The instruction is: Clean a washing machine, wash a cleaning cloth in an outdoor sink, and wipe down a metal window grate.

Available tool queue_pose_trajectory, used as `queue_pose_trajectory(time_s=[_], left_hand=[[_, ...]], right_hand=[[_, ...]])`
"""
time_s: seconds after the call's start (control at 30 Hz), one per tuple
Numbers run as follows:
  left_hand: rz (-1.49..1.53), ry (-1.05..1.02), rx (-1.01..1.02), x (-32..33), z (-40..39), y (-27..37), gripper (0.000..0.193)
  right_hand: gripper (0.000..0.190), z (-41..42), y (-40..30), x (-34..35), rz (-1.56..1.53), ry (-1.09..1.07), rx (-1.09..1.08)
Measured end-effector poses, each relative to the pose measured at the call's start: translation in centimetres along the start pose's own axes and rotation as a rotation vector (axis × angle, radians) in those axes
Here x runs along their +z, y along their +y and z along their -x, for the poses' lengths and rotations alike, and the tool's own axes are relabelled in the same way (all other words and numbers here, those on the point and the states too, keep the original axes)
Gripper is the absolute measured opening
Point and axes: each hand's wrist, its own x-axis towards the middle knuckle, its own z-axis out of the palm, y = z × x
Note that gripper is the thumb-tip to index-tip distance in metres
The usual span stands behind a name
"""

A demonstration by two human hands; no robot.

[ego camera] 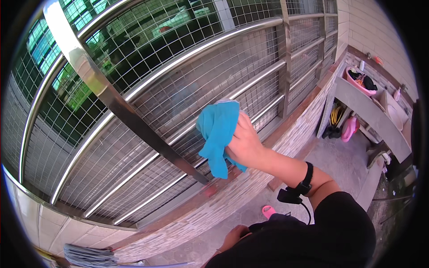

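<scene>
My right hand (244, 142) is shut on a bunched turquoise cloth (219, 130), part of which hangs below the fingers. The cloth is in front of a stainless steel window grille (218, 90), over its horizontal bars; whether it touches them is hard to tell. Fine wire mesh covers the glass panes behind. A wide flat steel upright (134, 124) runs down to the left of the cloth. Low down near my dark clothing is my left hand (236, 234), partly visible, its fingers hidden.
Below the grille runs a brown sill (295, 117) above a stone-strip wall (201, 217). At right, a grey sink counter (375, 110) bears a pink basin (360, 82) of dark cloth. A grey mop head (88, 256) lies at lower left. One pink slipper (268, 211) shows on the floor.
</scene>
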Motion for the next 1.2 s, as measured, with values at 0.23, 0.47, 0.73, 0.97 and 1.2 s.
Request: queue_pose_trajectory(time_s=[0.23, 0.47, 0.73, 0.97, 1.2], left_hand=[[0.021, -0.063, -0.080, -0.3, -0.6, 0.9, 0.039], [0.018, -0.054, -0.093, -0.4, -0.7, 0.4, 0.040], [0.041, -0.031, -0.088, -0.3, -0.7, 0.2, 0.040], [0.070, -0.018, -0.082, 0.3, -1.0, -0.9, 0.041], [0.078, -0.009, -0.092, -0.4, -0.9, 0.2, 0.042]], right_hand=[[0.022, 0.9, 4.2, -2.5, 0.395, -0.092, -0.046], [0.025, 1.1, 12.5, -10.5, 0.744, -0.014, 0.210], [0.020, 0.7, 13.6, -10.5, 0.787, 0.015, 0.195], [0.009, -5.7, 13.9, -13.3, 1.114, 0.059, 0.099], [0.010, -2.6, 13.3, -11.8, 1.040, -0.082, 0.160]])
